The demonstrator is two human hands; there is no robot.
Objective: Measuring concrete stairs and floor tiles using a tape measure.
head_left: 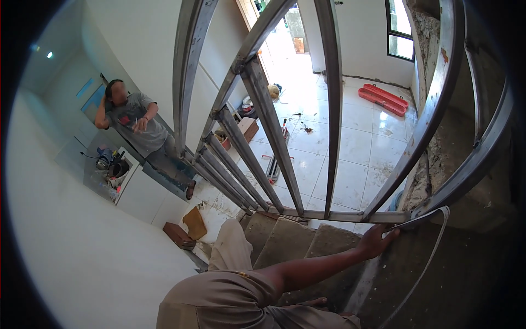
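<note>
My left hand [378,241] reaches across to the bottom bar of a bare-metal stair railing [307,214]. Its fingers are closed at the bar, around the end of a thin pale strip that looks like measuring tape [441,233]. From the fingers the tape runs right along the bar, bends sharply, then hangs in a long curve toward the lower edge. What the fingertips press on is partly hidden. Upright metal bars [333,109] rise from the bottom bar. My right hand is out of view.
Rough concrete steps [285,241] descend beneath the railing. Below, a tiled floor holds an open red case [383,100], a long tile cutter [278,159] and brown tiles [178,236]. At left, another person [137,118] stands beside a white counter [139,192] with tools on it.
</note>
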